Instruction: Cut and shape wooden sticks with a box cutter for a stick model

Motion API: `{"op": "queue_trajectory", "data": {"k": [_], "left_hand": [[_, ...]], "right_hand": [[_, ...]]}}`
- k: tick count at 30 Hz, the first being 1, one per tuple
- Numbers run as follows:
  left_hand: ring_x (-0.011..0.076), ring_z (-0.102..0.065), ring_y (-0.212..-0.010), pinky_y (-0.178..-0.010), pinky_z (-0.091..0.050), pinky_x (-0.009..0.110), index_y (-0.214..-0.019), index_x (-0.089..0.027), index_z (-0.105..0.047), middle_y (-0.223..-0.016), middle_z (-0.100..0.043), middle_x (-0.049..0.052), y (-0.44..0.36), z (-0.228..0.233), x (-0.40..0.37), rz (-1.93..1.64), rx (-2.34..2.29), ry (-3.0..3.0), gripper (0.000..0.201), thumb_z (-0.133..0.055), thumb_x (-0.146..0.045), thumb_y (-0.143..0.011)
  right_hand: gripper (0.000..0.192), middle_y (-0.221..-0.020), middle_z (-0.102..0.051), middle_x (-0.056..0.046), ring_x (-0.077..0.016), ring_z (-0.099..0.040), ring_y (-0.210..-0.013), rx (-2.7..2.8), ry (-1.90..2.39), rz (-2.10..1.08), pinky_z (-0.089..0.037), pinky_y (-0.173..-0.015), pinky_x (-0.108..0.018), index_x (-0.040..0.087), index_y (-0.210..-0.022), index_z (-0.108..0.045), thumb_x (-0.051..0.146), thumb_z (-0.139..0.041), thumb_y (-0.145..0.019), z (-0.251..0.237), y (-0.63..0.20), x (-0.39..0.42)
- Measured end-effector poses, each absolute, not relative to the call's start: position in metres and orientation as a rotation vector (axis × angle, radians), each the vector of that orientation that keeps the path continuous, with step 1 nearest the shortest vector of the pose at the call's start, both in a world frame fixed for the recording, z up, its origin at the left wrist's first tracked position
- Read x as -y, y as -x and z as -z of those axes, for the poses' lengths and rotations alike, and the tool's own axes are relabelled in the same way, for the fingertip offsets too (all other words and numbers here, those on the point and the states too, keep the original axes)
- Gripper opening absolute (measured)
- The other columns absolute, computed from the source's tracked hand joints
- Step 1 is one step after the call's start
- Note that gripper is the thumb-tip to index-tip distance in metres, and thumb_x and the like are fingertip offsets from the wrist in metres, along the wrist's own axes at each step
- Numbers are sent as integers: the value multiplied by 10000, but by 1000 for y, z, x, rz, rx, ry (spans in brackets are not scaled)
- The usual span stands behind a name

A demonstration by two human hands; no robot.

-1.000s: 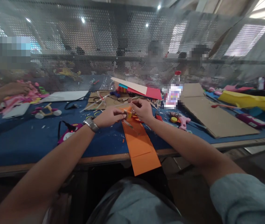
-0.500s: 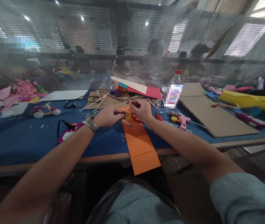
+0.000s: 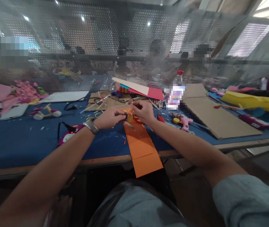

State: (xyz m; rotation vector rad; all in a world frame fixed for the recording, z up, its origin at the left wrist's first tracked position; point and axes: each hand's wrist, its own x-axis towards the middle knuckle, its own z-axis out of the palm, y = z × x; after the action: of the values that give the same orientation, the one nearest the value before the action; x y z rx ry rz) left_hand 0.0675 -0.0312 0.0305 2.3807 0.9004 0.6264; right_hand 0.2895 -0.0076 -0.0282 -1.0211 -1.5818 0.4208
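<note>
A: Here's the small piece [image 3: 130,118], up between two hands, over the far end of the orange card [image 3: 141,143]; what do you see of it?
B: Orange and yellow, blurred, mostly covered by fingertips; left hand [image 3: 109,118] and right hand [image 3: 143,111] pinch it from either side, thumbs and forefingers drawn together; its exact shape I can't tell.
A: And the count?
B: At least two sheets of card, overlapping, poking past the table [image 3: 18,142] edge; one pink glue gun [image 3: 186,123]; one red-capped bottle [image 3: 176,94], its lower part lost in pixels.
A: Anything in the way?
B: The left forearm [image 3: 63,157], hiding part of a purple box [image 3: 69,135]; beyond that, one toy cart [image 3: 46,111]; cardboard [image 3: 222,116] lies right; a perforated screen [image 3: 96,41] crosses the back.
</note>
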Motion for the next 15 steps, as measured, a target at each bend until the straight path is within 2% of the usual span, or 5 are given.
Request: {"op": "queue_trajectory", "data": {"k": [8, 15], "left_hand": [[143, -558, -619, -629, -421, 271, -723, -179, -751, -648, -666, 3, -67, -29, 30, -621, -910, -2378, 256, -587, -279, -893], [159, -641, -646, -613, -452, 270, -798, -174, -780, -747, -762, 59, -64, -28, 25, -572, -937, -2302, 420, -451, -351, -992]], "right_hand": [[328, -708, -759, -34, -193, -699, -628, 1588, 1026, -448, -527, -617, -302, 188, -932, -809, 493, -690, -953, 29, -290, 8], [326, -702, -750, -39, -198, -683, -662, 1588, 1043, -452, -502, -617, -297, 193, -862, -787, 498, -695, -932, 26, -291, 8]]}}
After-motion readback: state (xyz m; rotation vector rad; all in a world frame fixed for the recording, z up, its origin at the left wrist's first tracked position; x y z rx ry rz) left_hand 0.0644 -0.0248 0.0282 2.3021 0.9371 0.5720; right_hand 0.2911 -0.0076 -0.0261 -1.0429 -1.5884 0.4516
